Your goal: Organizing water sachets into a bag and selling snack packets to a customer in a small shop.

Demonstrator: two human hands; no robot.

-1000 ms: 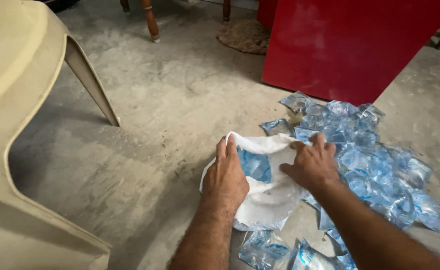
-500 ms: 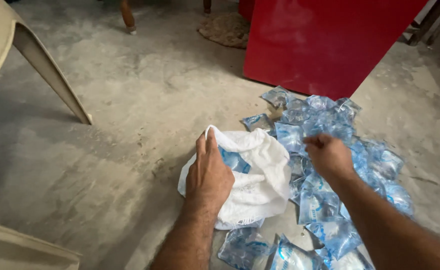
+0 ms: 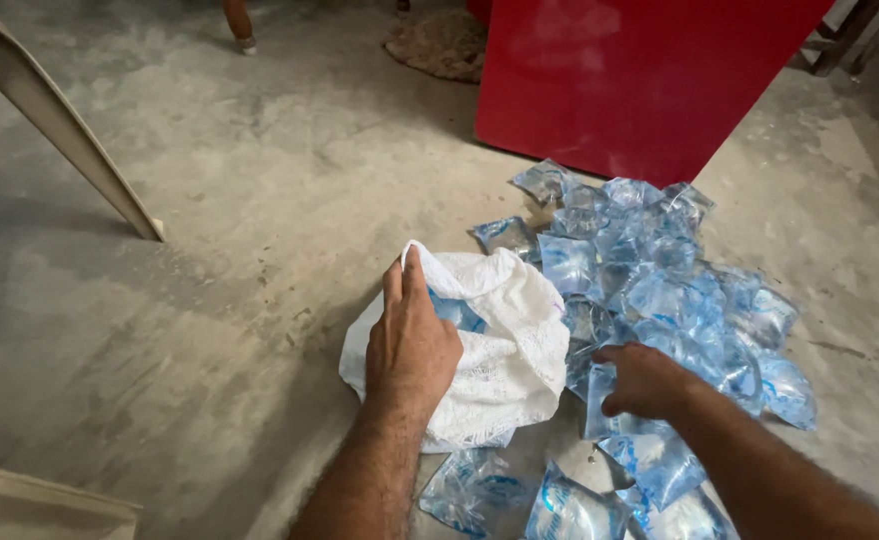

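Note:
A white woven sack (image 3: 504, 350) lies on the concrete floor with its mouth held up by my left hand (image 3: 411, 345), whose fingers grip the upper rim. A blue water sachet (image 3: 456, 312) shows inside the opening. My right hand (image 3: 642, 380) reaches down onto the pile of clear blue water sachets (image 3: 659, 290) spread to the right of the sack; its fingers close around one sachet (image 3: 599, 400) at the pile's near edge. More sachets (image 3: 569, 505) lie in front of the sack, near my forearms.
A red cabinet (image 3: 639, 80) stands behind the sachet pile. A beige plastic chair leg (image 3: 69, 140) slants down at the far left, with part of the chair (image 3: 29, 505) at the bottom left. A brown mat (image 3: 439, 45) lies at the back.
My right hand left the sack's rim and moved right and down onto the sachet pile. My left hand kept its hold on the sack. The view shifted slightly.

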